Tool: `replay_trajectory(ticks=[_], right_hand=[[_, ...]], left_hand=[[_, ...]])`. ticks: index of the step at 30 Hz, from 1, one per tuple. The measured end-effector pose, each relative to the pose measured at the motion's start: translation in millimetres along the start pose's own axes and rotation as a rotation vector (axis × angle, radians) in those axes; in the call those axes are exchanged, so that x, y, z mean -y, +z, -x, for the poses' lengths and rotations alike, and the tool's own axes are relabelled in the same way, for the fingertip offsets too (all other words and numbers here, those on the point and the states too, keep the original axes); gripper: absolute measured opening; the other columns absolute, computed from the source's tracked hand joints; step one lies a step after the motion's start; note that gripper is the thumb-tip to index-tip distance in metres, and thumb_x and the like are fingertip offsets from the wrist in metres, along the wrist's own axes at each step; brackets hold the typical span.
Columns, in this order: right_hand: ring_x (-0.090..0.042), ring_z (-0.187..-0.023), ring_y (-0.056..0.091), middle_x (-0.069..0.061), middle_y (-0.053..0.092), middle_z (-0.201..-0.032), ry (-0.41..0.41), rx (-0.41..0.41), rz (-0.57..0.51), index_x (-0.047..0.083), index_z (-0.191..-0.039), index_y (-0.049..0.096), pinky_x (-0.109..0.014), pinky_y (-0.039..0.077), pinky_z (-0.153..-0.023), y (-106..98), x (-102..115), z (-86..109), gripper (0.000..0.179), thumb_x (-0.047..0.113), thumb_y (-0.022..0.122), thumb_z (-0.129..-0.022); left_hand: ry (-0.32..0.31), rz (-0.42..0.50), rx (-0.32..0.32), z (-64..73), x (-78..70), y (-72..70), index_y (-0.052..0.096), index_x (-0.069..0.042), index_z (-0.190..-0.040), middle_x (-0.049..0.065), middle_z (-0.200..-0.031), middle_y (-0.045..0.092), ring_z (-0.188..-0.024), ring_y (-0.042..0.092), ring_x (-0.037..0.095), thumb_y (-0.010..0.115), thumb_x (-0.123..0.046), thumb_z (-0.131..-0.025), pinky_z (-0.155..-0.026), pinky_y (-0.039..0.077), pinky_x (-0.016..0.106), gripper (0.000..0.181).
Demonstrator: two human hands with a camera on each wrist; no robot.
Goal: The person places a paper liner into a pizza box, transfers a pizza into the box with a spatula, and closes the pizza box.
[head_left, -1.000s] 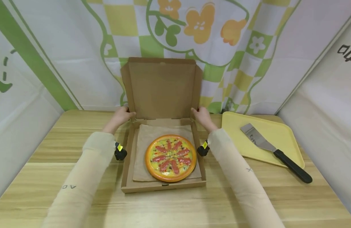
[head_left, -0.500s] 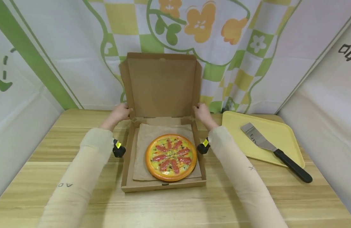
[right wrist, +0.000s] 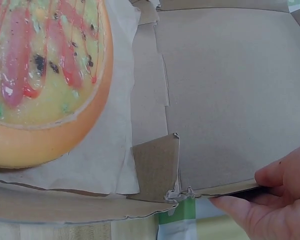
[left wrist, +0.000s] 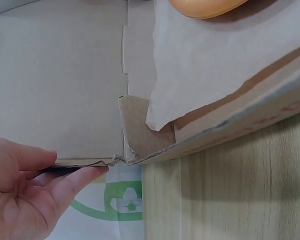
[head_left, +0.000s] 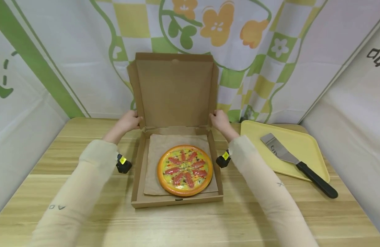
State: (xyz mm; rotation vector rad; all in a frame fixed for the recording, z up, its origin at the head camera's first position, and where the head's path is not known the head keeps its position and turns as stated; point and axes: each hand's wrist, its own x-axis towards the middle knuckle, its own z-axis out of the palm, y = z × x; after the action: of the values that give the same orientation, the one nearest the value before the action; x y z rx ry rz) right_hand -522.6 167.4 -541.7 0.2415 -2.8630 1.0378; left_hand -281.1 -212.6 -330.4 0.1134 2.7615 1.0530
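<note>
A cardboard pizza box (head_left: 177, 89) stands on the table with its lid raised upright at the back. Inside, a round pizza (head_left: 185, 171) with red sausage pieces and an orange crust lies on brown paper (head_left: 152, 151). My left hand (head_left: 128, 121) pinches the lid's left side flap low down by the hinge; in the left wrist view thumb and fingers (left wrist: 85, 177) lie on either side of the cardboard edge. On the opposite side my right hand (head_left: 220, 121) pinches the matching flap (right wrist: 230, 189) the same way.
To the right, a yellow tray (head_left: 251, 137) bears a metal spatula (head_left: 280, 151), whose black handle sticks out past the tray's front edge. Behind the table hangs a patterned curtain (head_left: 165, 48), close to the lid.
The lid has tipped further back, its top edge rising in the head view. Both hands have moved slightly back with it, and the forearms have spread outward. Pizza, tray and spatula stay put.
</note>
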Motion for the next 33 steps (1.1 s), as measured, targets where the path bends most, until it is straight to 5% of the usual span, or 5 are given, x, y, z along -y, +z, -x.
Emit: replay_trajectory(ticks=[2, 12, 20, 26, 33], right_hand=[[-0.023, -0.049, 0.046, -0.005, 0.047, -0.057, -0.02, 0.006, 0.006, 0.015, -0.064, 0.045, -0.036, 0.038, -0.042, -8, 12, 12.0, 0.048, 0.057, 0.044, -0.087], [-0.018, -0.052, 0.039, -0.006, 0.042, -0.06, 0.025, 0.106, -0.052, 0.008, -0.068, 0.041, -0.031, 0.038, -0.05, -115, 190, 167.6, 0.028, 0.018, 0.042, -0.093], [-0.022, -0.058, 0.045, -0.011, 0.05, -0.069, -0.001, 0.103, -0.056, 0.001, -0.083, 0.05, -0.033, 0.04, -0.052, -112, 181, 171.6, 0.016, 0.015, 0.045, -0.087], [-0.027, -0.077, 0.052, -0.024, 0.059, -0.101, -0.021, 0.119, -0.104, -0.008, -0.114, 0.048, -0.033, 0.043, -0.062, -125, 200, 199.0, 0.034, 0.008, 0.043, -0.085], [-0.017, -0.053, 0.038, -0.014, 0.057, -0.08, -0.041, 0.144, -0.124, -0.005, -0.108, 0.053, -0.027, 0.031, -0.05, -126, 204, 214.2, 0.024, 0.006, 0.044, -0.088]], left_hand=[[0.011, -0.007, -0.009, 4.6, -2.1, 0.1, 0.041, -0.004, -0.06, 0.001, -0.055, 0.044, -0.05, 0.046, 0.007, 0.039, -0.007, -0.096, -0.052, 0.041, 0.018, 0.036], [0.057, -0.042, -0.027, 14.6, -1.9, 2.3, 0.048, -0.001, -0.064, -0.001, -0.052, 0.045, -0.045, 0.038, 0.008, 0.041, -0.005, -0.089, -0.048, 0.036, 0.023, 0.026], [0.106, -0.04, -0.037, 26.0, -2.3, 4.8, 0.053, 0.004, -0.069, -0.001, -0.053, 0.047, -0.046, 0.037, 0.007, 0.043, -0.003, -0.086, -0.047, 0.034, 0.023, 0.021], [0.133, -0.045, -0.028, 30.8, 3.1, 7.8, 0.051, 0.001, -0.071, -0.001, -0.057, 0.047, -0.049, 0.036, 0.009, 0.045, -0.004, -0.086, -0.047, 0.032, 0.024, 0.017], [0.195, -0.021, -0.032, 38.5, 11.7, 13.5, 0.045, -0.002, -0.074, -0.001, -0.056, 0.034, -0.049, 0.03, 0.012, 0.047, -0.004, -0.086, -0.047, 0.029, 0.027, 0.012]])
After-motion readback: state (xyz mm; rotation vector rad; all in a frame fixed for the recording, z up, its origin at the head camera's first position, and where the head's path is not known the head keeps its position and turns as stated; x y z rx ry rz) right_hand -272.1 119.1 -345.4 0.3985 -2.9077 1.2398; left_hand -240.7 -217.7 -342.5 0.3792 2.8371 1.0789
